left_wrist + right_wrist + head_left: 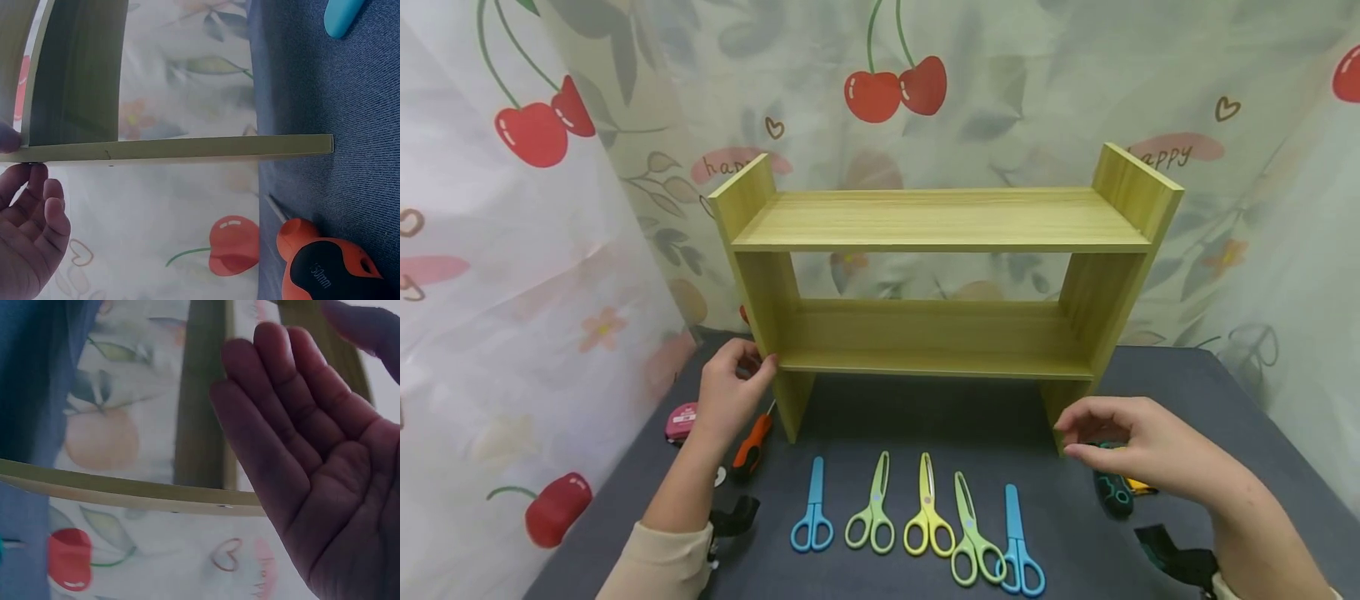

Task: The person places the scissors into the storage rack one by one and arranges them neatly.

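Note:
A light wooden two-tier shelf (940, 221) stands on the dark grey table (1225, 400). My left hand (752, 367) is at the shelf's left side panel (187, 149). Its thumb touches the panel's front edge and its fingers (37, 200) lie loosely curled beside the outer face. My right hand (1075, 437) hovers by the foot of the right side panel, holding nothing. In the right wrist view its palm is open with straight fingers (275, 406) in front of the panel edge (125, 490).
Several scissors (928, 517) in blue and green lie in a row near the front edge. An orange-and-black screwdriver (751, 446) and a pink tape measure (681, 421) lie at the left. A green-black tool (1112, 492) lies under my right hand. A cherry-print curtain (550, 250) surrounds the table.

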{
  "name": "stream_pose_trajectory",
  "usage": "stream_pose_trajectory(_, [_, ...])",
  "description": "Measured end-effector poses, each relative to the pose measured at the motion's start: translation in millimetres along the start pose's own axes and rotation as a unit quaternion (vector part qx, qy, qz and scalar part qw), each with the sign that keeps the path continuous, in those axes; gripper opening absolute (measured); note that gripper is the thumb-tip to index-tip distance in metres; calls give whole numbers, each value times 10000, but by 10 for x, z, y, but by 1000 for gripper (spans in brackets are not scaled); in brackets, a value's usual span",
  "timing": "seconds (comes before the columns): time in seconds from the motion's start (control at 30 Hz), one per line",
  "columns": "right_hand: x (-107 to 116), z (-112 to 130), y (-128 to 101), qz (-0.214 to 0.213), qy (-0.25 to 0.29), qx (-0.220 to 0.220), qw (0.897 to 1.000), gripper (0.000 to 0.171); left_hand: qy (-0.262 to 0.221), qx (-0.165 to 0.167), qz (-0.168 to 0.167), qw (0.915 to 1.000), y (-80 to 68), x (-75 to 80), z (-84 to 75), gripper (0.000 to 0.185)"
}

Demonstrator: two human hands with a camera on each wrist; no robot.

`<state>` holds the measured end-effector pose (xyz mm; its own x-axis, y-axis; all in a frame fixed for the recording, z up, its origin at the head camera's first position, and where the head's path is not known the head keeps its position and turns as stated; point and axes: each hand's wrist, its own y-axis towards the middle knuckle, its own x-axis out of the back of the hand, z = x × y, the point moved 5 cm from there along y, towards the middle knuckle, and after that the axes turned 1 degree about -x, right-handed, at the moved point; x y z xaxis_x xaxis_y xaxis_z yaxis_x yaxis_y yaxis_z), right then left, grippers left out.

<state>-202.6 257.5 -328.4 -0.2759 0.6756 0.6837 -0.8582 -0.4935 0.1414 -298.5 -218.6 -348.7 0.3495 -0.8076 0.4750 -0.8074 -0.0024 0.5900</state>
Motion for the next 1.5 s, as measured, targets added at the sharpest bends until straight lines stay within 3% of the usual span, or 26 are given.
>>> stream_pose_trajectory(0.23, [-217, -206, 127, 1219, 1115, -208, 9860, 19, -40, -23, 15, 10000, -8, 14, -2, 14])
stream_pose_trajectory(0.67, [-574, -443, 216, 2289, 1583, -80, 9605, 12, 29, -96, 114, 9999, 16, -11, -27, 13])
stream_pose_trajectory(0.87, [-798, -503, 247, 2944, 2010, -261, 9339, 22, 6, -55, 124, 9999, 21, -13, -23, 13])
stream_pose_trajectory(1.03, [-957, -567, 246, 3266, 2200, -755, 9161, 17, -44, -52, 126, 9999, 19, -14, -27, 14])
stream_pose_trajectory(1.5, [-1097, -603, 240, 3038, 1240, -1781, 9277, 4, -58, -83, 107, 9999, 1, -19, 15, 14])
